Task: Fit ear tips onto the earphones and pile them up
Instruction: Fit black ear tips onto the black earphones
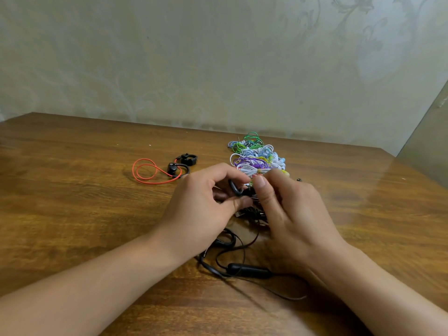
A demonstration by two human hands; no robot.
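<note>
Both hands work a black earphone (236, 187) over mid-desk (72, 190). Left hand (201, 207) pinches its ear hook; right hand (288, 207) pinches at the bud, ear tip not visible. Light, floppy cable (242, 267); likely small, slippery tip. Hold the rigid bud, not wire. Pile (257, 158) just behind.

brown wood-grain table (72, 202), red-corded black earphones (169, 169), multicoloured cable pile (254, 156)

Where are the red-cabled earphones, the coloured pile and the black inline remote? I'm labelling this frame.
red-cabled earphones (173, 168): head view, on the nearer black earpiece.
coloured pile (257, 157): head view, on the middle of the bundled cables.
black inline remote (249, 270): head view, on the middle of its body.
</note>
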